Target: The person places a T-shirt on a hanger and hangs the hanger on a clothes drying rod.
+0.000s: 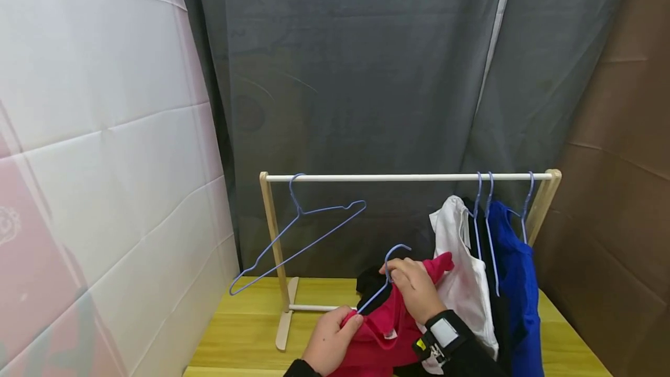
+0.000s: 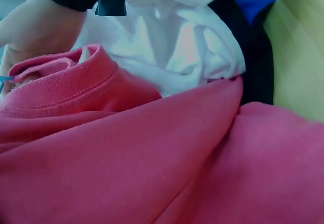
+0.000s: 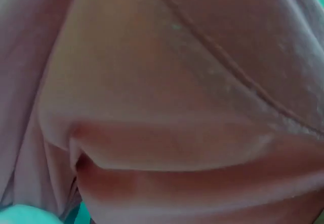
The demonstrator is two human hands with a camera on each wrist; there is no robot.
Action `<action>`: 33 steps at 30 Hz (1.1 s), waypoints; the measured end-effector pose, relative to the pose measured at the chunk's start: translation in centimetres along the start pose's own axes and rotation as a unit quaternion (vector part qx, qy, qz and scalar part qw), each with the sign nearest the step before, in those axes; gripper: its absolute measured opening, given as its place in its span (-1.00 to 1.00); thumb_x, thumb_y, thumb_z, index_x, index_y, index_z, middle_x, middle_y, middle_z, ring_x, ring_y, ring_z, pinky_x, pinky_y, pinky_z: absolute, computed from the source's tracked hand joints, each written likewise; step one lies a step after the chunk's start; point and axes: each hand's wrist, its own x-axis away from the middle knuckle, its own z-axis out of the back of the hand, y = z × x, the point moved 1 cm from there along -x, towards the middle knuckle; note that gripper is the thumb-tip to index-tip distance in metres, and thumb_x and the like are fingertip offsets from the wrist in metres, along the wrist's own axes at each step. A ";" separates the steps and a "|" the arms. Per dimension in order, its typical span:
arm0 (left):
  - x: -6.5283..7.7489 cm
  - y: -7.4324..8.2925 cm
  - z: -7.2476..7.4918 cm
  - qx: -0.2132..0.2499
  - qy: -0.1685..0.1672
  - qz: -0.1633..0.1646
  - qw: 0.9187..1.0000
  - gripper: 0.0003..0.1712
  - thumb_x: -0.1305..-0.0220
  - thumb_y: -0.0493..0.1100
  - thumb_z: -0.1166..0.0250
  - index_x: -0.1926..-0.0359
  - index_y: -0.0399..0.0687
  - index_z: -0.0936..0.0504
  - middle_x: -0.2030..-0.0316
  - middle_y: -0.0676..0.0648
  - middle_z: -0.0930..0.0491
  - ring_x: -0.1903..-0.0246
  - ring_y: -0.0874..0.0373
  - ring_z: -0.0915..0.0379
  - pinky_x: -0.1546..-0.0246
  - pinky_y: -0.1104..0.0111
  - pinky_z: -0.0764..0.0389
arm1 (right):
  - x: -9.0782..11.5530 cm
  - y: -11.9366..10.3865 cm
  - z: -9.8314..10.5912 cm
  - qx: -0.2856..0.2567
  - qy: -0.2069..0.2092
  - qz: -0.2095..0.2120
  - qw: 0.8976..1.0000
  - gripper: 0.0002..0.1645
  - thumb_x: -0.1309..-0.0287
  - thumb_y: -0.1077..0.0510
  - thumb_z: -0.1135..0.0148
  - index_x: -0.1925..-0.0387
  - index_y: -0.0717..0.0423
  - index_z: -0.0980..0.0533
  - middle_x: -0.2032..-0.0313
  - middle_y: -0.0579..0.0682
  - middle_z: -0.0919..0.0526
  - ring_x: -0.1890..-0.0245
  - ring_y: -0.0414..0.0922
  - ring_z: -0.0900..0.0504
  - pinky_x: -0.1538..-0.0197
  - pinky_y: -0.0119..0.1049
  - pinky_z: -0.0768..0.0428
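Observation:
A red shirt point(image 1: 382, 336) hangs in folds between the two hands, with a blue clothes hanger point(image 1: 373, 297) partly inside its neck. My left hand point(image 1: 331, 339) pinches the shirt at one shoulder, thumb on top, where the hanger's arm ends. At the base of the hook, my right hand point(image 1: 416, 291) holds the hanger, and the shirt's other shoulder lies beside it. The collar of the red shirt point(image 2: 66, 84) gapes in the left wrist view, with the other hand behind it. Reddish cloth point(image 3: 167, 92) fills the right wrist view and hides the right hand there.
Behind the hands stands a clothes rack with a white rail point(image 1: 408, 178) and wooden legs. A bare blue hanger point(image 1: 298, 214) hangs at its left. To the right hang a white garment point(image 1: 455, 249), a black one and a blue one point(image 1: 515, 284). Black cloth point(image 1: 370, 285) shows behind the shirt.

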 end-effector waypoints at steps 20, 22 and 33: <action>1.8 1.1 1.6 0.085 -0.007 0.049 0.995 -0.85 -0.48 -0.15 -0.18 0.21 -0.05 -0.67 0.27 0.04 -0.63 0.25 0.13 -0.48 0.25 0.29 -0.48 | 0.4 4.4 1.7 0.153 0.107 0.004 0.982 -0.67 -0.41 0.18 0.00 0.41 0.04 -0.64 0.23 0.09 -0.67 -0.07 0.20 -0.49 -0.33 0.37 -0.07; 1.9 1.4 1.4 0.099 -0.019 0.060 0.993 -0.85 -0.49 -0.16 -0.17 0.19 -0.07 -0.65 0.26 0.02 -0.62 0.25 0.11 -0.47 0.25 0.26 -0.49 | 0.6 4.0 1.9 0.141 0.116 -0.023 0.983 -0.70 -0.41 0.17 -0.01 0.28 0.09 -0.67 0.06 0.19 -0.65 -0.24 0.26 -0.38 -0.34 0.38 -0.02; 0.7 4.6 -1.1 0.176 -0.084 -0.004 0.981 -0.72 -0.62 -0.06 0.04 -0.04 -0.15 -0.46 0.10 -0.07 -0.54 0.08 0.11 -0.49 0.15 0.32 -0.53 | -0.5 -2.2 1.7 -0.020 0.002 -0.136 0.991 -0.27 -0.48 -0.02 -0.08 -0.57 -0.10 -0.14 -0.55 0.20 -0.01 -0.44 0.33 -0.15 -0.16 0.40 -0.36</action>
